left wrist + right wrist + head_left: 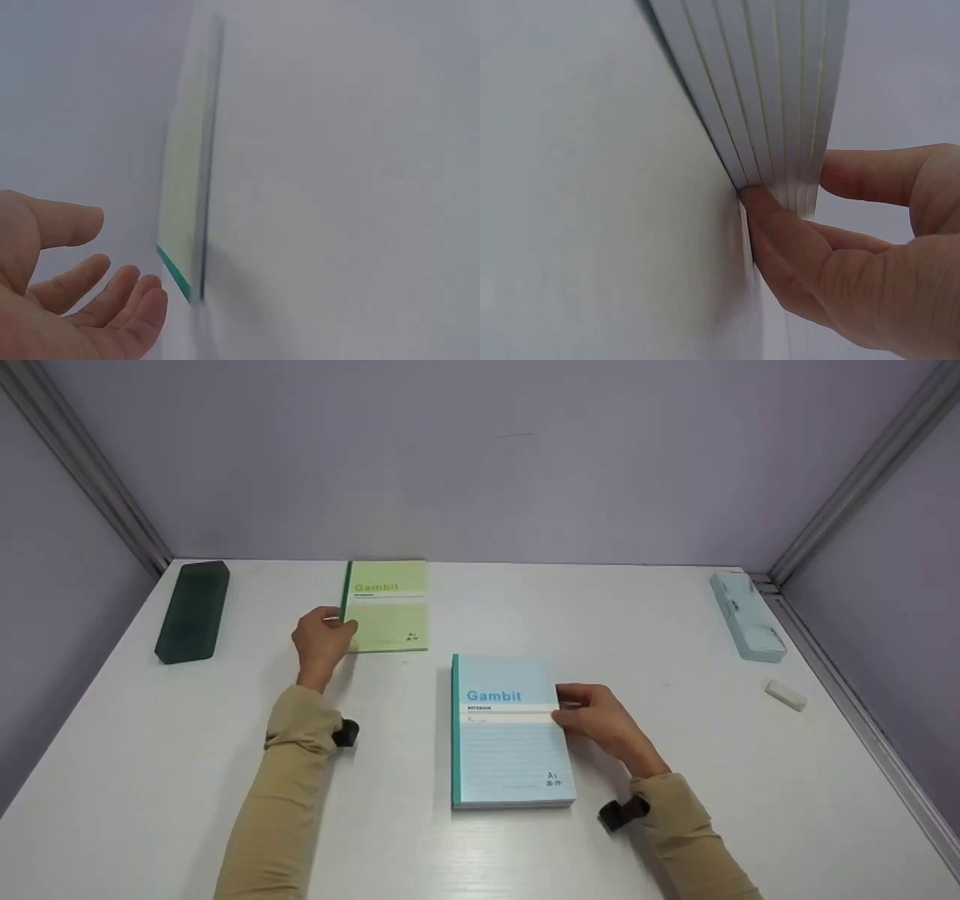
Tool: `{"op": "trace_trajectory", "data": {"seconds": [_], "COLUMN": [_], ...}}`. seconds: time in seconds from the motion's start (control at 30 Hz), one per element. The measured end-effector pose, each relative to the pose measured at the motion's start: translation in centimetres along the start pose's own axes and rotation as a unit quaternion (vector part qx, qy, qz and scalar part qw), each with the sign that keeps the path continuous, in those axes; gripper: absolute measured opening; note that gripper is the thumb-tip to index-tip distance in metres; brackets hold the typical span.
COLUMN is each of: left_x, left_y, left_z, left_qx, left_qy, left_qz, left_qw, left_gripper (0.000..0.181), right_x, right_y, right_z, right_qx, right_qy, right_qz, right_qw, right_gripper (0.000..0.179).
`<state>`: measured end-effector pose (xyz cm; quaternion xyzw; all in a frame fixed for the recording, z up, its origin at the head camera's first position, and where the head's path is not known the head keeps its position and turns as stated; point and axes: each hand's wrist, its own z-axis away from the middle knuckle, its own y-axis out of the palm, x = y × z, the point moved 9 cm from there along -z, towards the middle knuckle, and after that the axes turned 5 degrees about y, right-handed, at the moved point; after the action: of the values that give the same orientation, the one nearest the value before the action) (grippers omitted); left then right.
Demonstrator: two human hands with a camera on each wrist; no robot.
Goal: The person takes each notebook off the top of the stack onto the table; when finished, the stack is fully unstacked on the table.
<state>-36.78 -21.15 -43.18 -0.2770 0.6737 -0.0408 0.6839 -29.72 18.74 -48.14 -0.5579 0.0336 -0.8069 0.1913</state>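
A pile of several notebooks lies near the middle of the table, a light blue Gambit notebook (514,750) with a teal spine on top. My right hand (606,724) grips its right edge. In the right wrist view, the thumb is at the cover's edge and the fingers (787,232) lie against the layered page edges (754,97). Farther back lies a green Gambit notebook (390,619). My left hand (321,641) is beside its lower left corner, and in the left wrist view the thumb and loosely bent fingers are spread, with nothing between them.
At the back left stands a dark green box-shaped case (193,611). A pale blue case (746,616) lies at the back right, with a small white eraser-like block (785,695) in front of it. Walls border the white table (390,840) at the back and sides.
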Motion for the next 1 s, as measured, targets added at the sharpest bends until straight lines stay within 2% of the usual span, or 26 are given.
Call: {"op": "trace_trajectory", "data": {"seconds": [0.07,0.2,0.33,0.4,0.5,0.6,0.67,0.83,1.0], "left_x": [-1.0,-3.2,-4.0,-3.7,-2.7,-1.8,-1.7,-2.1,-2.5], "left_y": [0.7,2.7,5.2,6.5,8.3,9.6,10.2,11.2,11.4], "left_z": [1.3,4.6,7.9,9.4,11.7,14.1,15.4,17.6,18.2], "left_qx": [0.022,0.081,0.124,0.145,0.188,0.231,0.256,0.3,0.309], "left_qy": [0.01,0.04,0.06,0.053,0.017,-0.017,-0.024,-0.009,0.018], "left_qz": [0.015,0.016,0.005,-0.001,-0.005,0.001,0.013,0.047,0.048], "left_qw": [0.9996,0.9958,0.9904,0.9879,0.9821,0.9727,0.9664,0.9526,0.9496], "left_gripper": [0.037,0.035,0.032,0.032,0.037,0.046,0.05,0.055,0.058], "right_x": [0.0,0.0,0.2,0.3,0.4,0.2,0.1,-0.1,-0.2], "right_y": [-0.1,-0.3,-0.5,-0.5,-0.2,0.1,0.1,-0.3,-0.2], "right_z": [0.0,0.2,0.1,0.1,0.0,0.0,0.0,0.1,0.2], "right_qx": [-0.001,-0.003,-0.008,-0.009,-0.004,0.005,0.005,-0.006,-0.012], "right_qy": [0.0,0.004,0.007,0.006,0.002,0.0,0.001,0.006,0.014], "right_qz": [0.001,0.011,0.018,0.016,0.012,0.004,0.001,0.009,0.014], "right_qw": [1.0,0.9999,0.9998,0.9998,0.9999,1.0,1.0,0.9999,0.9997], "right_gripper": [0.055,0.055,0.055,0.055,0.055,0.056,0.056,0.055,0.056]}}
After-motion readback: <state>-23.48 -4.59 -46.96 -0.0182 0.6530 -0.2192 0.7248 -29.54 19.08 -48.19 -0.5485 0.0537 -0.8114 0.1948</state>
